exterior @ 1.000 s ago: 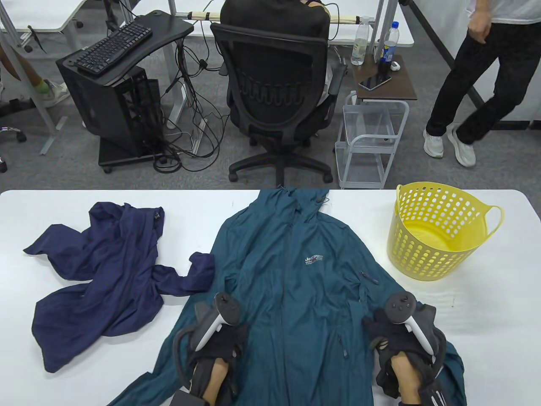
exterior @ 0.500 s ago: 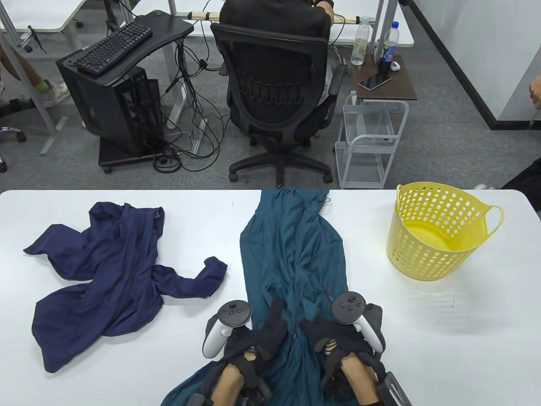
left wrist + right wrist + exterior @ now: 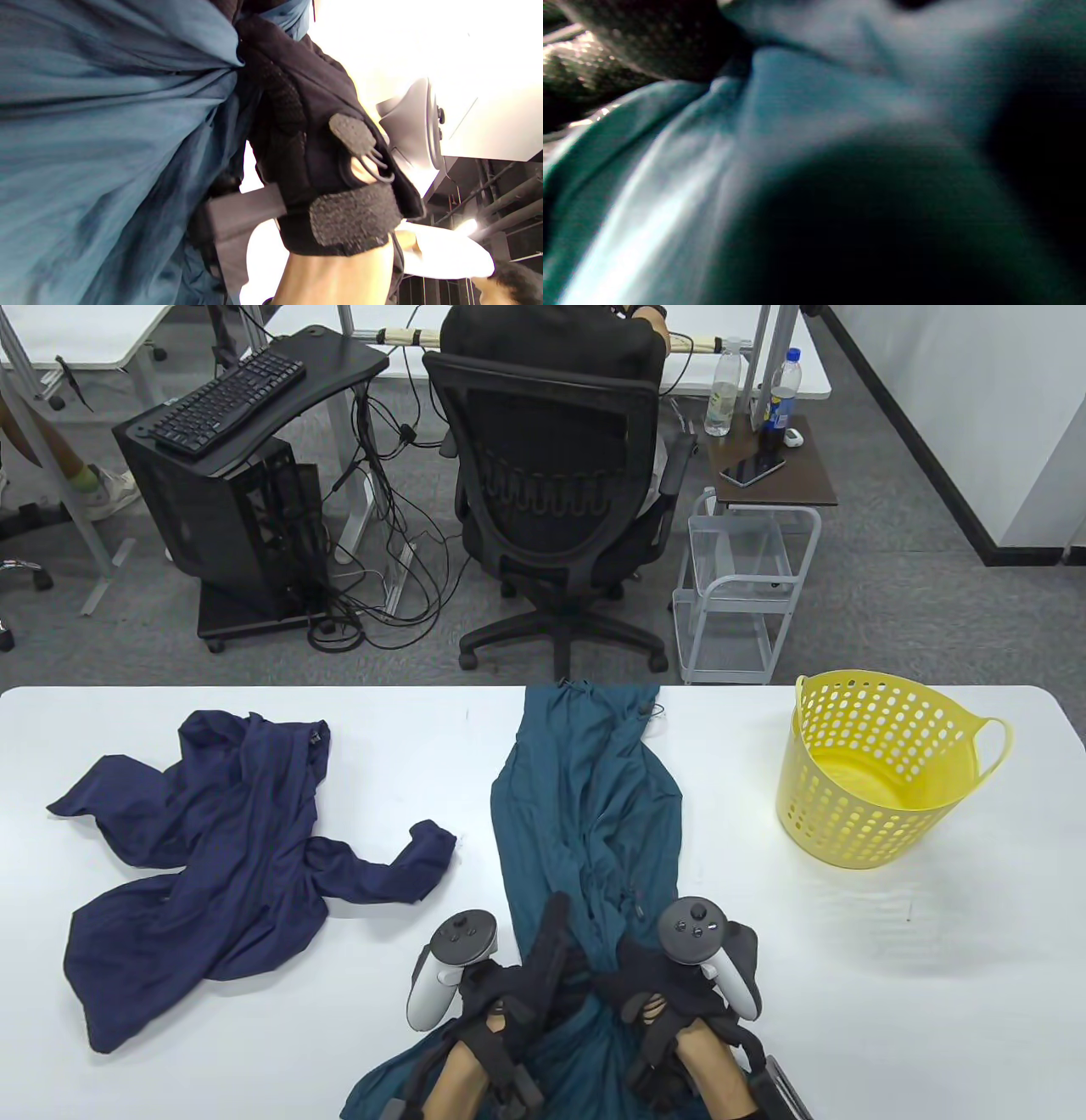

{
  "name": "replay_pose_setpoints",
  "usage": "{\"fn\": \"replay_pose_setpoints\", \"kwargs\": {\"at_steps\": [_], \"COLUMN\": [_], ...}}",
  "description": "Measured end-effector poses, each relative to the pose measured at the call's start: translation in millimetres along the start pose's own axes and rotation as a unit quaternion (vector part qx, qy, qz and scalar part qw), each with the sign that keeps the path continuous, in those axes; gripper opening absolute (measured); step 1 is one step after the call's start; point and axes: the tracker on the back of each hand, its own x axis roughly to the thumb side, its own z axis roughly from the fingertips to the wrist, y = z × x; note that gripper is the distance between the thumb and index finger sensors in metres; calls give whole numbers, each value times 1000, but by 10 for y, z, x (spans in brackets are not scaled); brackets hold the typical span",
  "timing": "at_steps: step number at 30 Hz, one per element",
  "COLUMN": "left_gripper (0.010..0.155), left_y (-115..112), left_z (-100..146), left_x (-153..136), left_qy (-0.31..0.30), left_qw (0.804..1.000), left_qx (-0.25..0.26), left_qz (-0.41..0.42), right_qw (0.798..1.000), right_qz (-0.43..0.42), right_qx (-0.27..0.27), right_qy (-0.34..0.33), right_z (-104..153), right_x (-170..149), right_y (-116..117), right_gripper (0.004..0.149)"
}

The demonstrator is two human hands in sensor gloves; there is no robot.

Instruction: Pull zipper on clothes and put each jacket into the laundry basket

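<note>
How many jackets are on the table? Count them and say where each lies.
2. The teal jacket lies bunched in the middle, between both hands; the navy jacket lies crumpled on the left. The basket looks empty.

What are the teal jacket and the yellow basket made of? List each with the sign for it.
Teal jacket: thin woven synthetic, probably nylon or polyester; it gathers into fine soft folds with a faint sheen.
Yellow basket: moulded plastic, smooth and slightly glossy; even rows of punched holes and a one-piece loop handle.

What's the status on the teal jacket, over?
Left hand and right hand both grip the teal jacket, bunched narrow. Yellow basket empty. Navy jacket untouched.
</note>
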Motion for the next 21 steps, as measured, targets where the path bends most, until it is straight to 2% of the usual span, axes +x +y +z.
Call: {"fn": "replay_pose_setpoints", "kwargs": {"at_steps": [2, 5, 8, 10, 13, 16, 19, 20, 21], "left_gripper": [75, 74, 73, 73, 73, 75, 76, 76, 76], "left_y": [-17, -44, -106, -163, -230, -257, -131, -69, 21], "left_z": [17, 42, 53, 50, 32, 46, 151, 199, 276], "left_x": [49, 138, 214, 250, 288, 301, 334, 356, 403], "left_qy": [-11, -49, -84, -93, -90, -71, 17, 42, 56], "left_qw": [1000, 999, 996, 996, 995, 996, 994, 992, 988], "left_qx": [4, 7, -1, -13, -30, -55, -77, -58, -4], "left_qz": [-2, 3, 6, -9, -26, -31, -81, -108, -147], "right_qw": [999, 990, 962, 934, 908, 899, 885, 880, 876], "right_qz": [-23, -124, -241, -321, -371, -375, -402, -409, -414], "right_qx": [-18, -65, -116, -138, -162, -177, -169, -170, -167], "right_qy": [-14, -30, -58, -76, -105, -143, -164, -172, -181], "right_z": [7, 21, -1, -8, 19, 91, 166, 196, 228], "right_x": [-18, -94, -206, -293, -332, -332, -317, -306, -286], "right_y": [-58, -233, -435, -585, -743, -905, -994, -1020, -1047], "right_gripper": [52, 49, 48, 48, 47, 46, 46, 46, 46]}}
